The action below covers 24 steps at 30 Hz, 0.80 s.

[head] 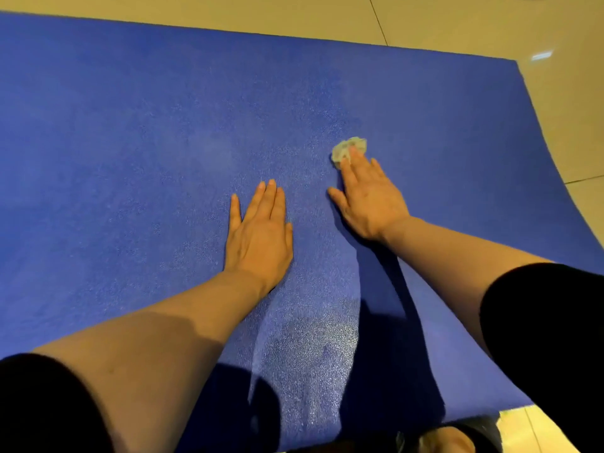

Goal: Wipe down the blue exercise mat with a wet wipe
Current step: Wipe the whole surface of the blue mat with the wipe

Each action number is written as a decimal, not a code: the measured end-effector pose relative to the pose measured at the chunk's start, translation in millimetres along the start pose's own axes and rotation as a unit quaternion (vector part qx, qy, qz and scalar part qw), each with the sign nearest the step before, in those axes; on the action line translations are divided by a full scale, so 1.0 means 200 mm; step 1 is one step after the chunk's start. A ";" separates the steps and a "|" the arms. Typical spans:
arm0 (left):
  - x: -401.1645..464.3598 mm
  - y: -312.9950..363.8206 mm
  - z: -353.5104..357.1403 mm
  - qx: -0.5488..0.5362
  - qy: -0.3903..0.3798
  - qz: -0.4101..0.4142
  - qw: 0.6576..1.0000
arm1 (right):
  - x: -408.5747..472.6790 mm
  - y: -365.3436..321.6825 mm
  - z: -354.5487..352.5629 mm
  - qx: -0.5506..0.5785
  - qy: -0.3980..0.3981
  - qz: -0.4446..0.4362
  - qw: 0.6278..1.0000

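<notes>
Blue mat (pixel 130 125): left hand (pixel 260 235) flat, fingers straight; right hand (pixel 369 197) fingers pressing crumpled wipe (pixel 348 150).

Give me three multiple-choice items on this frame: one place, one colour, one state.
1. Where is the wet wipe?
A. Under the right hand's fingertips
B. Under the left palm
C. On the floor tiles

2. What colour is the mat?
A. Green
B. Blue
C. Red

3. How does the left hand lie?
A. Clenched in a fist
B. Lifted off the mat
C. Flat, fingers straight, on the mat

Key: 1 A, the wipe bunches beneath the right hand; 2 B, the surface is plainly blue; 3 C, the palm rests spread on the mat.
</notes>
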<state>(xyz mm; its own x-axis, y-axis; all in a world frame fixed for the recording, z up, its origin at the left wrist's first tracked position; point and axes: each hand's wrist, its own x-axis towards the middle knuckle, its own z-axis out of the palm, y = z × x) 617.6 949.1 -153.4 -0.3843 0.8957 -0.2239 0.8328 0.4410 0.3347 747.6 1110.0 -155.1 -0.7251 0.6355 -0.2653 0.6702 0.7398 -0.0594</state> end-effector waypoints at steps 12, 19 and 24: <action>-0.11 0.04 0.03 0.012 -0.006 -0.005 1.000 | -0.17 -0.02 0.00 -0.019 -0.034 -0.057 0.998; -0.16 0.07 0.04 0.025 -0.019 -0.004 1.000 | -0.37 -0.24 0.05 0.031 -0.052 -0.151 0.987; -0.15 0.07 0.03 0.033 -0.032 -0.001 0.999 | -0.29 0.00 -0.02 -0.046 -0.067 -0.108 0.991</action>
<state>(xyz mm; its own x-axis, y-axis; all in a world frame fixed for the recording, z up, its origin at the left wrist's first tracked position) 643.6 927.6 -147.0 -0.3611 0.8882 -0.2842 0.8570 0.4362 0.2745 788.9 1074.1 -136.4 -0.8181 0.4303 -0.3816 0.4804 0.8760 -0.0421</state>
